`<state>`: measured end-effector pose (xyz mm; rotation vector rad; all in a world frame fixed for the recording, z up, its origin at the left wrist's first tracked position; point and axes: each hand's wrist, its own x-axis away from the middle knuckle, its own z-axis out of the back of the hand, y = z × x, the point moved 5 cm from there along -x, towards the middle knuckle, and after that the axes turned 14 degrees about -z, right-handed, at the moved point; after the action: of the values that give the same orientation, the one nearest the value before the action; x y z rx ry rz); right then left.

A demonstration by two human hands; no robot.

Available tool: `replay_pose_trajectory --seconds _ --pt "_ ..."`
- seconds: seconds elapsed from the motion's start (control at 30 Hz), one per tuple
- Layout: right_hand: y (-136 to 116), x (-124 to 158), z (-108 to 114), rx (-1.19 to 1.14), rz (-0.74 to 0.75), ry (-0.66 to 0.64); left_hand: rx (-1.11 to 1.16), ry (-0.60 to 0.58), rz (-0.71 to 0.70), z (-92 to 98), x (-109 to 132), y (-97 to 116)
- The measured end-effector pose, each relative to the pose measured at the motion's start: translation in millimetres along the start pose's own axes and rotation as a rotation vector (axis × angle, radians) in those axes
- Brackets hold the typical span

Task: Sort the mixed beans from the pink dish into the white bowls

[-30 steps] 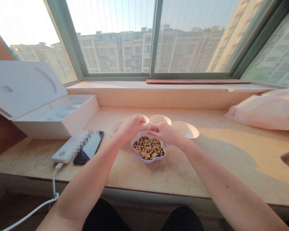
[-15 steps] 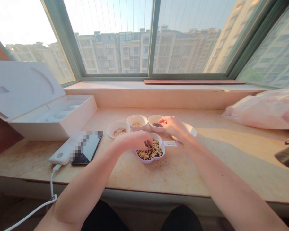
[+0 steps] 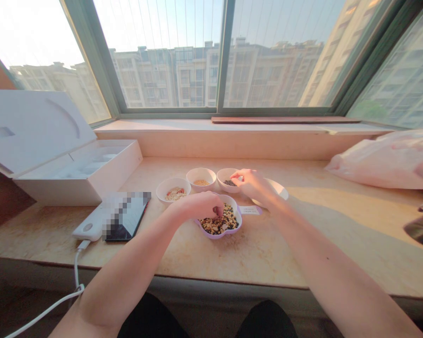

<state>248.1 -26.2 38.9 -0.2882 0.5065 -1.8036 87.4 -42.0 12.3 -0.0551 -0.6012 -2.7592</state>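
Observation:
My left hand reaches into a purple-rimmed, scalloped bowl of mixed yellow and black beans. Its fingertips are drawn together among the beans; whatever they pinch is too small to name. Over the right side of a white bowl with dark beans is my right hand, thumb and fingers closed at the tips. What lies between them is hidden. Two more white bowls stand to the left: one with small yellowish beans, one with pale flat pieces and some red bits.
Behind my right hand, another white dish is partly hidden. Left are an open white box, a phone and a white power bank with a cable. A plastic bag lies at the right, under the window.
Both hands stay at the same bowls. Only a slight shift shows in the fingers; no bowl has moved.

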Motion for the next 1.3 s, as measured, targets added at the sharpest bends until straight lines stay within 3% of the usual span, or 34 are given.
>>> replay_pose_trajectory --seconds 0.3,0.5,0.7,0.9,1.1,1.3 --pt "3.1 -5.2 -3.8 -0.023 0.037 0.028 0.002 0.111 0.012 6.3 5.1 -4.0" --pt "-2.9 1.0 -4.6 -0.017 0.163 0.024 0.004 0.375 0.068 19.8 8.1 -26.4" --pt "-17.6 16.9 -11.2 0.058 0.291 -0.137 -0.154 0.615 0.142 38.3 18.8 -44.9" --pt "-23.6 30.4 -29.7 0.109 0.387 -0.369 -0.215 0.607 0.321 38.7 23.8 -59.3" --pt "-27.5 36.6 -41.3 0.314 0.515 -0.340 -0.251 0.558 0.351 35.0 23.5 -63.7" --pt "-28.0 39.4 -45.2 0.381 0.515 -0.328 -0.210 0.536 0.338 33.1 25.1 -61.0"
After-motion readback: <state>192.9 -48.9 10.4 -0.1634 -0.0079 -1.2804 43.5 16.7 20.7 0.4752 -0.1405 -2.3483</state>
